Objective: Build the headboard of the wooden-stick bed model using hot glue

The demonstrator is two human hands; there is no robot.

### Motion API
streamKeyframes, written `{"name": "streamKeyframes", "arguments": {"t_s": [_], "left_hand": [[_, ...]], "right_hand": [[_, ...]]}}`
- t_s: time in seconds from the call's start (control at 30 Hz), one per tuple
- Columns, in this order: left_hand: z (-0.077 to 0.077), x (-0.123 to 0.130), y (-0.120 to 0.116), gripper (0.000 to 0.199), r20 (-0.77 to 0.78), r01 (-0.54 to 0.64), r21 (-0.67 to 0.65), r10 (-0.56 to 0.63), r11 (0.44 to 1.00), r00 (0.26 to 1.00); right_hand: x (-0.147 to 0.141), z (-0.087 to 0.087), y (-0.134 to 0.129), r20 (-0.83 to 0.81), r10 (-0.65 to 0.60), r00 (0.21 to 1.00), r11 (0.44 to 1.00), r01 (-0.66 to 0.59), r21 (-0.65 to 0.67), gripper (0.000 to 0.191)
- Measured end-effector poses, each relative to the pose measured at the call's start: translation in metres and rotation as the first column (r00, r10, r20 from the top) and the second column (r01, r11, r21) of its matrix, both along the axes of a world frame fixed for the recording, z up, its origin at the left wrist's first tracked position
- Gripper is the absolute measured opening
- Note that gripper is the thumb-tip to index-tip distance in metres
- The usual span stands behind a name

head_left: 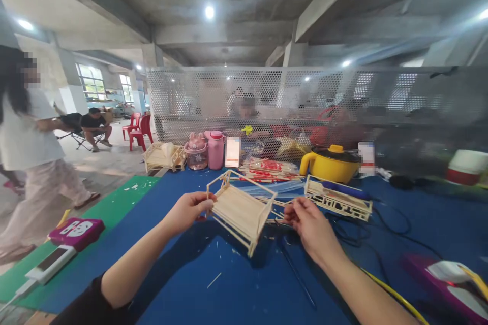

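Observation:
A small bed-like frame of pale wooden sticks (240,208), with a slatted deck and posts, hangs tilted above the blue table. My left hand (192,208) grips it by its left end, thumb on top. To the right of the frame, my right hand (305,221) is closed in a pinch; whatever sits between those fingertips is too small to make out. Thin sticks lie on the table just behind these fingertips. Below, a dark pen-like tool (297,274) lies on the table (183,294), and a short loose stick (214,280) rests nearer to me.
Bundled sticks (269,168), a yellow pot (331,163), a pink bottle (215,150) and a stick rack (339,200) stand behind. Cables run at right. A purple-and-white device (76,232) lies left. A perforated metal screen (213,96) crosses the back; a person (34,127) is at left.

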State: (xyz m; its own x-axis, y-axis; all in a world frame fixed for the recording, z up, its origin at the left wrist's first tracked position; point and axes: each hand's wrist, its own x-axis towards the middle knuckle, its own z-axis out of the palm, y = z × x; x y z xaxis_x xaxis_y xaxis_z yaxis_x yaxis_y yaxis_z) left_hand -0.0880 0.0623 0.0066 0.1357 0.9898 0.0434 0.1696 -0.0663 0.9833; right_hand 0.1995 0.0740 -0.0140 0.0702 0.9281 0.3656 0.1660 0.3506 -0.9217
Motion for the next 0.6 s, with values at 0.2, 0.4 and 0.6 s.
{"name": "streamKeyframes", "arguments": {"t_s": [0.2, 0.4, 0.6], "left_hand": [[-0.017, -0.013, -0.002, 0.042, -0.004, 0.025, -0.077, -0.025, 0.997, 1.000], [-0.035, -0.012, 0.002, 0.041, 0.123, 0.063, -0.133, -0.046, 0.989, 0.991], [-0.047, -0.002, 0.005, 0.041, 0.221, 0.024, -0.077, -0.007, 0.997, 0.975]], "right_hand": [[-0.009, 0.047, -0.015, -0.046, 0.041, 0.998, 0.997, -0.037, 0.071, 0.029], [-0.057, 0.083, -0.019, 0.314, 0.172, 0.934, 0.962, -0.228, 0.148, 0.014], [-0.101, 0.087, 0.005, 0.473, 0.379, 0.796, 0.925, -0.340, -0.169, 0.006]]}}
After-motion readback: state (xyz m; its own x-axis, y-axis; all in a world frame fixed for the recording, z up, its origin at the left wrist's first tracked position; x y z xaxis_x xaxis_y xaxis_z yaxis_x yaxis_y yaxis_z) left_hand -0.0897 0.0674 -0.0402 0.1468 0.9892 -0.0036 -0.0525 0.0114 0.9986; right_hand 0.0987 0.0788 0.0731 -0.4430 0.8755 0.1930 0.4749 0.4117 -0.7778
